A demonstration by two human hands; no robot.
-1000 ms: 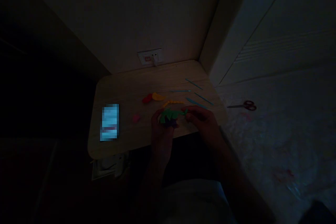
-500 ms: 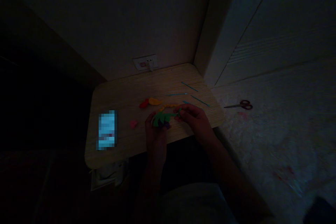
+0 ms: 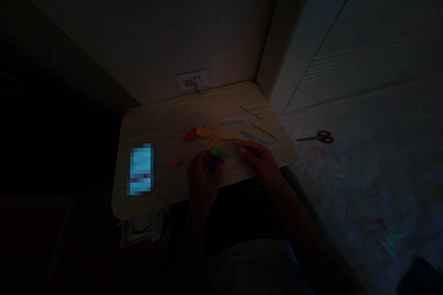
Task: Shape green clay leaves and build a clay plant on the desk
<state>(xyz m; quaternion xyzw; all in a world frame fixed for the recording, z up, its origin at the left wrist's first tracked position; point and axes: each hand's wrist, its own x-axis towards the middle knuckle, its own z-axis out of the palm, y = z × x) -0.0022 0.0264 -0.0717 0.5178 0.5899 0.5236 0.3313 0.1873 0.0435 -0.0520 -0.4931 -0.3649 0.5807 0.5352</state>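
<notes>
My left hand [image 3: 202,175] is closed around a purple lump of what looks like modelling clay [image 3: 217,162], with a leafy green piece [image 3: 219,152] on top of it. Just to the right, my right hand [image 3: 259,159] pinches a small green bit of clay [image 3: 239,150] between thumb and fingers, apart from the larger green piece. Behind both hands a yellow-orange beaded or twisted strand [image 3: 224,138] curves over the small wooden table [image 3: 155,124]. The room is dim, so fine detail is hard to make out.
Red [image 3: 190,135] and orange [image 3: 205,132] lumps lie behind my left hand, a pink lump [image 3: 176,162] to its left. Several thin blue tools [image 3: 254,138] lie at the right. A lit phone [image 3: 140,168] is at the left; scissors [image 3: 323,137] rest beyond the table's right edge.
The green bit in my right hand has come apart from the green piece in my left hand. My left hand has turned and shifted slightly left, so less green shows.
</notes>
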